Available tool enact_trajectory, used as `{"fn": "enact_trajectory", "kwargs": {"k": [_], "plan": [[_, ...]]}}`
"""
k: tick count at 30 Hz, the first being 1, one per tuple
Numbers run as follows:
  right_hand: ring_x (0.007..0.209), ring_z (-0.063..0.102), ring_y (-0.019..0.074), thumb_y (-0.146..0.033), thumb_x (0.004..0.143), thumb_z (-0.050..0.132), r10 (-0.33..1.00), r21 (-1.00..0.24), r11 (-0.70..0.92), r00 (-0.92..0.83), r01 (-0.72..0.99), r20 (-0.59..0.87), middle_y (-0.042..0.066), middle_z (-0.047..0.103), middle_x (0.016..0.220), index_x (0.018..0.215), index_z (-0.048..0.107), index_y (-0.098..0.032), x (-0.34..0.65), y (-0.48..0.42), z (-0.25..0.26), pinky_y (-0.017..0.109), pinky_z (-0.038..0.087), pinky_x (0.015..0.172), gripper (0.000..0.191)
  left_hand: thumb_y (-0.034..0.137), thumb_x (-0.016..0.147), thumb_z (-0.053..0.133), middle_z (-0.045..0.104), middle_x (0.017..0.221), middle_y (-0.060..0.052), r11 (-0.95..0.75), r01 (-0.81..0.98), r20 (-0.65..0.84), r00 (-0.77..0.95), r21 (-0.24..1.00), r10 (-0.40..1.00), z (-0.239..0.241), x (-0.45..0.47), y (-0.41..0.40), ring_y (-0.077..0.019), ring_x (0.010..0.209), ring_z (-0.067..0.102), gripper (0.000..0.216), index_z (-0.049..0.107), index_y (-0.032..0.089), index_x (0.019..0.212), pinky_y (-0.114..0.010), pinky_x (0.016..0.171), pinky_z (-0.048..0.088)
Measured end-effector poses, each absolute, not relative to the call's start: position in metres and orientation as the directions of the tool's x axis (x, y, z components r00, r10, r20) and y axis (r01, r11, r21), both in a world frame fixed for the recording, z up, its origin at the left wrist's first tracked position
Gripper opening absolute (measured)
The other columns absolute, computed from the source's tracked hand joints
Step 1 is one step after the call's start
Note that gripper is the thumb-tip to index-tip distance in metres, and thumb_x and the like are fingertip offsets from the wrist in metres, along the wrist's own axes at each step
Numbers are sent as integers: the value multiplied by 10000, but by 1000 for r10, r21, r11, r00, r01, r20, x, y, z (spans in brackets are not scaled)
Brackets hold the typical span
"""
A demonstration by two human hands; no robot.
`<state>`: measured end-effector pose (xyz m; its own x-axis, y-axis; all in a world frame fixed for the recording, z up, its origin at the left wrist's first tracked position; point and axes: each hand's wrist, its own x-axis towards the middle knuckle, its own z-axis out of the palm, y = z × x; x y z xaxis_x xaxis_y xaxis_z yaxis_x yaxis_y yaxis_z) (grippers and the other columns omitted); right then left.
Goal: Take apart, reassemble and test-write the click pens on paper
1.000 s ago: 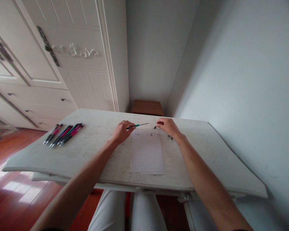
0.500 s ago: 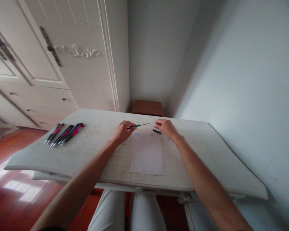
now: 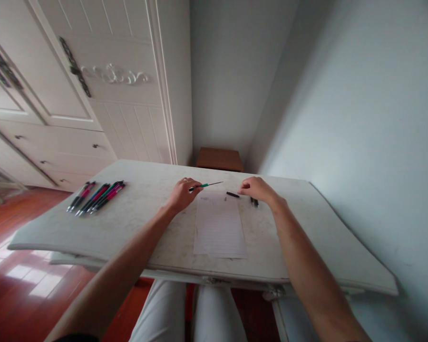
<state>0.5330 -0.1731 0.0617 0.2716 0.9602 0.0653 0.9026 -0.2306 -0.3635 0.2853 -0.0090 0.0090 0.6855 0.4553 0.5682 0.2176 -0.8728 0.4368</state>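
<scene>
My left hand [image 3: 185, 194] pinches a green pen barrel [image 3: 204, 185] with a dark grip end by the fingers; a thin dark refill [image 3: 216, 183] sticks out to the right. My right hand [image 3: 257, 188] is curled, thumb and fingertips together, at the right end of a short black pen part [image 3: 232, 194]. Whether it touches that part or holds something tiny, I cannot make out. A small dark pointed piece [image 3: 225, 199] lies on the lined paper [image 3: 220, 232]. Beneath my right hand, dark pen-like pieces [image 3: 254, 203] are partly covered.
Several pens [image 3: 100, 198] with black, pink, blue and green parts lie at the left of the white table [image 3: 157, 237]. A white wardrobe [image 3: 128, 118] stands behind on the left, a wall [image 3: 371, 118] on the right. A brown wooden box-like piece [image 3: 219, 158] sits beyond the far edge.
My right hand has moved right, away from the refill's tip, uncovering dark pieces beneath it. My left hand holds the green barrel in nearly the same spot.
</scene>
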Motion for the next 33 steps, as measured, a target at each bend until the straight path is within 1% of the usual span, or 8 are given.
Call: {"fn": "enact_trajectory", "kwargs": {"k": [5,9,14,21,24,26,30,33], "plan": [[609,636,142,-182,716,737,951,-373,-306,296,876,-85,21,712,634,695,762,-182,527,-179,69,230,401,548,32,308,886,601,745,914,-59,-865,230,551,691,447,468,10,285,-10,-226,877,637,180,747,209,924,-382,847,483],[517,599,129,-169,711,728,933,-361,-359,321,861,-164,28,702,607,706,774,-177,523,-177,68,236,399,510,46,323,892,592,741,905,-57,-862,228,550,690,452,471,10,285,-10,-225,876,635,189,744,217,928,-381,847,481],[524,599,128,-157,708,731,930,-332,-366,337,869,-145,30,697,601,679,769,-182,519,-175,68,232,398,509,53,318,888,596,739,905,-59,-860,226,553,685,458,474,9,285,-10,-226,871,633,182,742,214,919,-383,841,481],[489,583,121,-148,734,674,926,-367,-375,329,852,-182,27,680,584,716,765,-173,512,-174,68,217,380,459,97,301,880,610,739,903,-51,-861,226,551,687,456,473,11,285,-11,-223,875,631,160,740,215,917,-377,839,481],[476,575,122,-137,734,649,937,-358,-346,301,867,-175,24,669,567,695,757,-173,512,-174,66,219,377,453,120,295,880,611,738,901,-56,-863,217,555,689,456,467,11,285,-11,-226,875,629,160,740,210,920,-376,835,479],[466,570,121,-137,740,638,947,-364,-322,287,874,-147,23,668,564,692,755,-170,514,-173,65,224,384,460,130,295,881,611,740,900,-61,-864,216,554,691,454,464,11,285,-11,-227,869,629,163,742,206,919,-379,833,479],[540,616,132,-152,751,643,965,-404,-240,261,883,-5,29,708,636,719,762,-169,520,-173,63,227,428,528,124,306,887,604,743,916,-59,-864,221,552,691,453,466,11,285,-11,-225,877,632,173,744,212,929,-383,847,480],[566,625,138,-187,749,681,970,-404,-229,242,886,-19,28,713,640,728,769,-175,522,-173,63,227,424,535,91,318,894,597,743,922,-56,-863,218,549,695,455,465,11,284,-11,-222,881,631,183,745,218,932,-384,853,481]]}}
